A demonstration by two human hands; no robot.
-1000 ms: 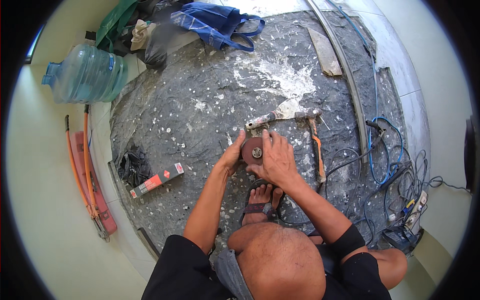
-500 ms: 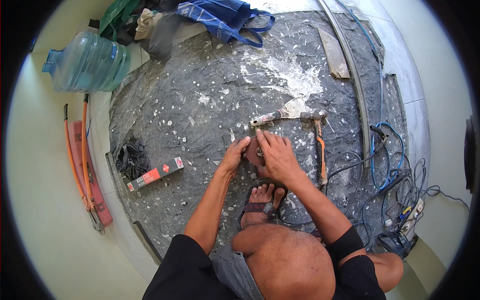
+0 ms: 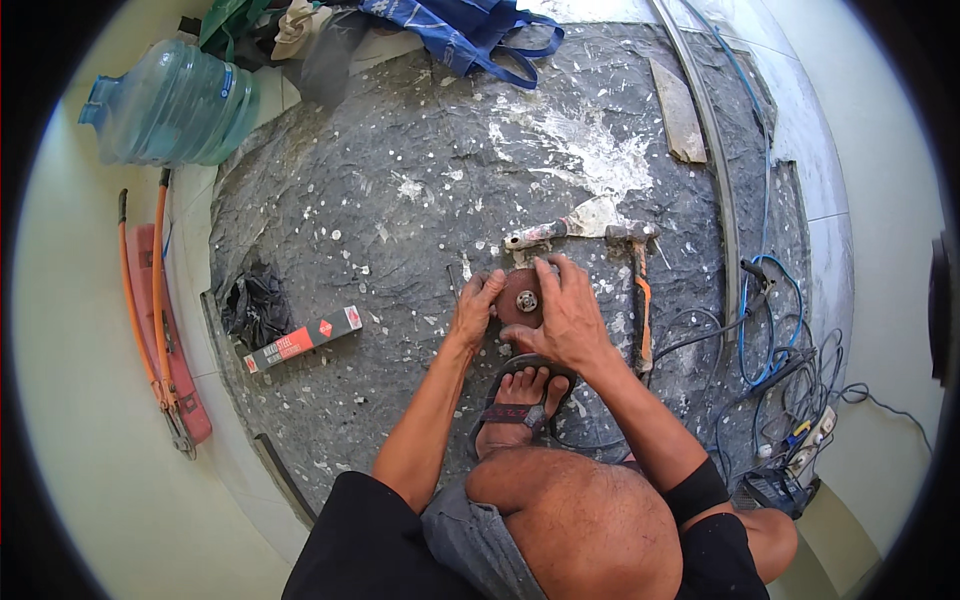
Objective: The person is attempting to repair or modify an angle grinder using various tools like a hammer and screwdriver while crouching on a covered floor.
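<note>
A reddish-brown grinding disc (image 3: 515,288) with a metal nut (image 3: 527,301) at its centre faces up just beyond my sandalled foot (image 3: 521,400). My left hand (image 3: 477,311) grips its left edge, thumb and fingers closed together. Around the right side curves my right hand (image 3: 570,318), thumb low and fingertips by the upper rim. Whatever carries the disc is mostly hidden by it and my hands. Just beyond lie a paint-smeared scraper (image 3: 565,226) and a hammer (image 3: 641,300) with an orange-and-black handle.
A red, black and white box (image 3: 303,340) lies left, near a black plastic bag (image 3: 257,305). Bolt cutters (image 3: 160,320) and a water jug (image 3: 175,105) sit farther left. Tangled cables (image 3: 800,390) and a long metal bar (image 3: 722,160) occupy the right; a blue bag (image 3: 470,35) lies far off.
My right hand has shifted right and opened wider around the disc, uncovering the central nut. My left hand keeps to the left edge. The view has shifted slightly.
</note>
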